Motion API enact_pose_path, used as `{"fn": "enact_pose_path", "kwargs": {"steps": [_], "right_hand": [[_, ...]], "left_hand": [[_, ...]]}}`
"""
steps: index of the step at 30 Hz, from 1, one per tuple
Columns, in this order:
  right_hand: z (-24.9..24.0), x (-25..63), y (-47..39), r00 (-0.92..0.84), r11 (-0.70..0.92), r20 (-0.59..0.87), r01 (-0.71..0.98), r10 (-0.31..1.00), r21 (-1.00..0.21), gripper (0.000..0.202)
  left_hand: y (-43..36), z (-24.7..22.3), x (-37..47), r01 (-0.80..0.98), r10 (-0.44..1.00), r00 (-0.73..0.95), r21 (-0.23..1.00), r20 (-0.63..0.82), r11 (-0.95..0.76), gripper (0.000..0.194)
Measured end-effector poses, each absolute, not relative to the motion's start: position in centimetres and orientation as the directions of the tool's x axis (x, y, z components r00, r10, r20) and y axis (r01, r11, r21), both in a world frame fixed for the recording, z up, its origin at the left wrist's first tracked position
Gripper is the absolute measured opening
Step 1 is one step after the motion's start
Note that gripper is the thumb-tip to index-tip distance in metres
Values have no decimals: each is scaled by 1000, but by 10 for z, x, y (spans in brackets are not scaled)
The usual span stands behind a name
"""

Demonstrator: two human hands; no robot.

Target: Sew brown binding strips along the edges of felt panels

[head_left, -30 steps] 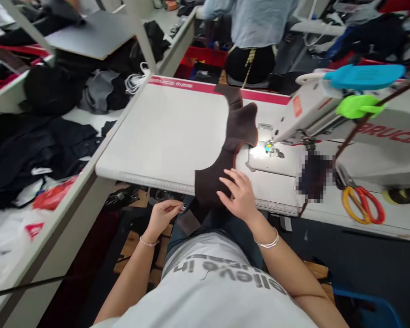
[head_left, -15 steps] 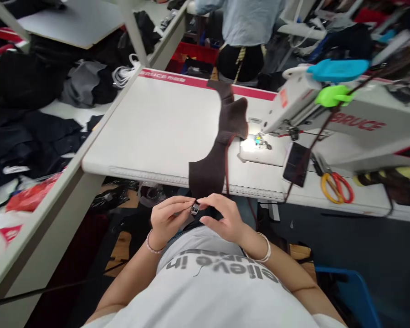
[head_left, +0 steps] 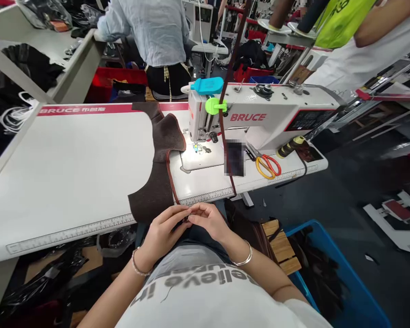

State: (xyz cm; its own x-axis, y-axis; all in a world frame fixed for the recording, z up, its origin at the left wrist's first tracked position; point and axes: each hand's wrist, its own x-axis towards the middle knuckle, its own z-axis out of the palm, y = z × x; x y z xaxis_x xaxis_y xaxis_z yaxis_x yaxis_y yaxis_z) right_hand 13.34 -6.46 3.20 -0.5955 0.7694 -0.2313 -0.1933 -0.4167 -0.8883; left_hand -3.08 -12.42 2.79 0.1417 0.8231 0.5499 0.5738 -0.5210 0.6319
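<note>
My left hand (head_left: 169,228) and my right hand (head_left: 210,221) meet at the table's front edge, above my lap, fingertips pinched together. Between them is a small metal part (head_left: 187,219), almost wholly covered by the fingers; only a dark bit shows. Just beyond the hands lies a dark brown fabric piece (head_left: 150,196) with reddish-brown edging, its near end hanging over the table edge. Its edging strip (head_left: 172,182) runs down toward my fingers; whether they touch it I cannot tell. The sewing machine (head_left: 205,120) stands to the right, its lamp lit over the needle area.
On the white table (head_left: 89,168) are a dark phone-like slab (head_left: 235,159), scissors (head_left: 268,166) with orange and red handles, and a thread cone (head_left: 290,146). A brown strip (head_left: 225,136) hangs before the machine. A blue bin (head_left: 348,278) stands at right. A person (head_left: 153,36) sits beyond.
My view has swung to the right. My hands have come closer together, and the silver metal part that showed between them is now mostly covered. The brown fabric stays on the table.
</note>
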Motion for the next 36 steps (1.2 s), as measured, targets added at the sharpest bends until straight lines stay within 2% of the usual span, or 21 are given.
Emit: {"fn": "enact_pose_path", "kwargs": {"steps": [14, 19, 25, 28, 30, 32, 34, 36], "right_hand": [[21, 174, -33, -512, -392, -251, -189, 821, -900, 21], [26, 171, -23, -482, -286, -211, -87, 851, -954, 16], [28, 168, -17, -438, -200, -156, -56, 885, -978, 15], [27, 167, -12, -350, -11, -29, 54, 936, -998, 13], [25, 165, -6, -299, 246, 178, 207, 938, -947, 12], [22, 161, 3, -317, 470, 364, 384, 876, -795, 16], [19, 156, 11, -388, 568, 414, 550, 823, -613, 20], [16, 149, 18, -437, 568, 366, 682, 822, -462, 23]], "left_hand": [[-78, 33, -2, 575, 797, 274, 573, 538, -584, 30], [-71, 31, -3, 607, 805, 247, 562, 539, -562, 26], [-69, 30, -8, 616, 821, 187, 586, 540, -526, 23], [-67, 30, -13, 657, 858, 99, 614, 505, -437, 18], [-63, 29, -17, 671, 887, 50, 642, 458, -370, 14], [-54, 27, -20, 672, 909, 20, 668, 416, -320, 13], [-43, 26, -21, 693, 923, 16, 661, 385, -288, 18], [-31, 24, -21, 735, 923, 27, 619, 383, -278, 24]]}}
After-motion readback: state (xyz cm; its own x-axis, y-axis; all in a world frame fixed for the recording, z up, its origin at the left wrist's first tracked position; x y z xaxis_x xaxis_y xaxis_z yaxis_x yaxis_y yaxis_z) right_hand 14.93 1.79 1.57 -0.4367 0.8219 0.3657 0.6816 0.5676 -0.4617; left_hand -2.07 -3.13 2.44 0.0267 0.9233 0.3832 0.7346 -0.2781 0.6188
